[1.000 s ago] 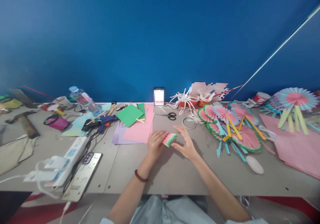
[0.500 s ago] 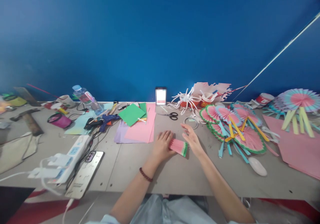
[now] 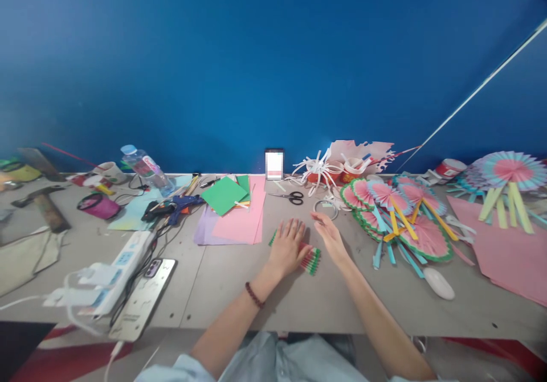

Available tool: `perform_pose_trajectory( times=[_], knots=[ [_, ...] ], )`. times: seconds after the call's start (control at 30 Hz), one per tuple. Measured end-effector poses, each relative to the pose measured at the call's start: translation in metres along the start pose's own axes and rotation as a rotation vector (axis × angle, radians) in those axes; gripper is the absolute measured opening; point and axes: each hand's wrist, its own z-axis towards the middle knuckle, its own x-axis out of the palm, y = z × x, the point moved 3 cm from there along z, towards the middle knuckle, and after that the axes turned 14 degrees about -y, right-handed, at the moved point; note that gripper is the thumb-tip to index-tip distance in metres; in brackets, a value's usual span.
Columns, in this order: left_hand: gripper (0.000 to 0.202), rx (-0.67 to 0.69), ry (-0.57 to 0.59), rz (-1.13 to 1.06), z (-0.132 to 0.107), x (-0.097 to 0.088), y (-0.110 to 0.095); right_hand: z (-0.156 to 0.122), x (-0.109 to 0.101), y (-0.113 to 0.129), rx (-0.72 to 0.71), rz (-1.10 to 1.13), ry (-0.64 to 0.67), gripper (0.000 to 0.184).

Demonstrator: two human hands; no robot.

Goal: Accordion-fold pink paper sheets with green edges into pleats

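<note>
A pleated strip of pink paper with green edges lies on the grey table. My left hand rests flat on its middle with the fingers stretched out, so much of the strip is hidden. The green edges show on both sides of the hand. My right hand is held just right of the strip, apart from it, fingers loosely spread and holding nothing. Beyond the hands lie black-handled scissors and a roll of tape.
Finished paper fans and a white glue bottle lie on the right. Left of the hands are green paper sheets, a blue glue gun, a phone, a power strip and a water bottle.
My left hand has moved right and now lies flat over the middle of the pleated paper, where before it covered the left end. The pleats look more spread. My right hand has hardly moved.
</note>
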Motion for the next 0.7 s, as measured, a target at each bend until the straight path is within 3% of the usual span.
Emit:
perform_pose_trajectory(
  times=[0.13,0.5,0.7],
  knots=[
    [0.057,0.021,-0.016,-0.001,0.011,0.011,-0.001,0.001,-0.001,0.003,0.015,-0.013,-0.023,0.043],
    [0.053,0.009,-0.012,-0.016,0.009,0.017,-0.001,0.0,0.0,0.002,0.067,-0.015,-0.007,0.048],
    [0.047,-0.022,-0.064,-0.081,0.016,0.005,0.0,0.003,-0.002,-0.003,0.072,-0.067,0.004,0.041]
  ],
)
